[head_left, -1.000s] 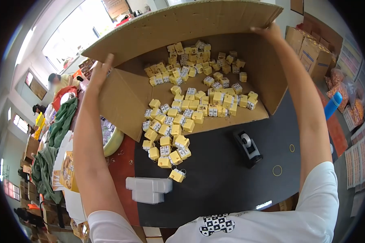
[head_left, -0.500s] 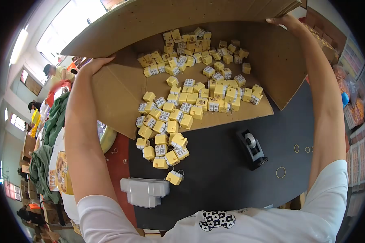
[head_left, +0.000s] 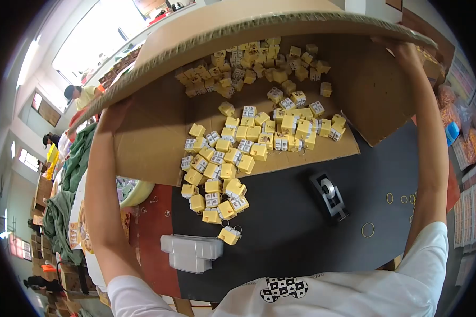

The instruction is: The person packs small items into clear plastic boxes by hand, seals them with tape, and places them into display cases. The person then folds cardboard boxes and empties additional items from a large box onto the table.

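A large cardboard box (head_left: 383, 95) lies on its side on the black table mat, its opening facing me. Many small yellow-and-white cube keychains (head_left: 243, 132) fill its inside and spill over the lower flap onto the mat; one keychain with a metal ring (head_left: 229, 235) lies nearest me. My left hand (head_left: 116, 113) grips the box at its left side, shaded and partly hidden under the upper flap. At the upper right my right hand (head_left: 404, 53) holds the box, with its fingertips against the cardboard beneath the flap's edge.
A black tape dispenser (head_left: 329, 195) stands on the mat right of the keychains. Near the front left lies a clear plastic tray (head_left: 192, 253). Yellow rubber bands (head_left: 368, 230) are scattered at right. A tub (head_left: 137, 193) sits at left; a person (head_left: 82, 98) is farther back.
The upper flap has swung down toward me, and its corrugated edge now shows. Both hands have moved lower and outward with the cardboard. The keychains on the mat lie in the same arrangement.
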Tool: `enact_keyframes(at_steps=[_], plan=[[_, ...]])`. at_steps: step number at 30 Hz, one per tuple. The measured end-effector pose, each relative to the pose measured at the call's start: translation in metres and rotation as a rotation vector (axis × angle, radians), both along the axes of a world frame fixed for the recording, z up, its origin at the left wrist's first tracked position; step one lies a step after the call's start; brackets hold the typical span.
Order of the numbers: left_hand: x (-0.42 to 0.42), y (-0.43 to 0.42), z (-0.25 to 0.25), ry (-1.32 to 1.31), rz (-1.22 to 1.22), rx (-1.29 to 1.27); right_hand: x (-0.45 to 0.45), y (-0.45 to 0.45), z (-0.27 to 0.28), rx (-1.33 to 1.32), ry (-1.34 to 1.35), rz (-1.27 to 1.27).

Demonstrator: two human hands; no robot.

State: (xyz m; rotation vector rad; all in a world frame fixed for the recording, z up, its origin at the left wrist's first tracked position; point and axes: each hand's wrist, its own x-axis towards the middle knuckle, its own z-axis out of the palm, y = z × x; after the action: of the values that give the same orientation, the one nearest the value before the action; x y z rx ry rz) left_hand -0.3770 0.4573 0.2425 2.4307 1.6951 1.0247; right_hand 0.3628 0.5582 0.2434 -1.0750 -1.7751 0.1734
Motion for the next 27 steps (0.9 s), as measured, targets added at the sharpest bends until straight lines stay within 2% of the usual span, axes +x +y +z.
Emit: enact_keyframes(at_steps=[1, 2, 6, 11, 16, 18, 19, 22, 27], plan=[[0.009, -0.011, -0.002, -0.027, -0.161, 0.054, 0.000, -0.014, -0.003, 0.041, -0.074, -0.097], [0.019, -0.026, -0.001, -0.023, -0.164, 0.053, -0.001, -0.028, -0.004, 0.041, -0.071, -0.100], [0.062, -0.100, 0.008, -0.383, 0.092, -0.111, -0.006, -0.091, 0.000, 0.237, -0.102, 0.317], [0.074, -0.163, -0.012, -0.163, -0.015, 0.136, -0.026, -0.178, -0.018, 0.342, 0.019, 0.361], [0.064, -0.165, -0.013, -0.163, -0.011, 0.104, -0.025, -0.178, -0.028, 0.316, 0.027, 0.354], [0.066, -0.152, -0.002, -0.214, 0.013, -0.020, -0.006, -0.136, -0.024, 0.295, -0.078, 0.368], [0.062, -0.137, -0.005, -0.216, 0.013, -0.051, -0.003, -0.123, -0.022, 0.164, 0.046, 0.361], [0.043, -0.104, -0.005, -0.262, -0.105, 0.031, 0.004, -0.090, -0.007, 0.226, -0.071, 0.431], [0.036, -0.086, -0.005, -0.079, 0.070, 0.029, 0.027, -0.038, -0.013, 0.133, -0.077, 0.358]])
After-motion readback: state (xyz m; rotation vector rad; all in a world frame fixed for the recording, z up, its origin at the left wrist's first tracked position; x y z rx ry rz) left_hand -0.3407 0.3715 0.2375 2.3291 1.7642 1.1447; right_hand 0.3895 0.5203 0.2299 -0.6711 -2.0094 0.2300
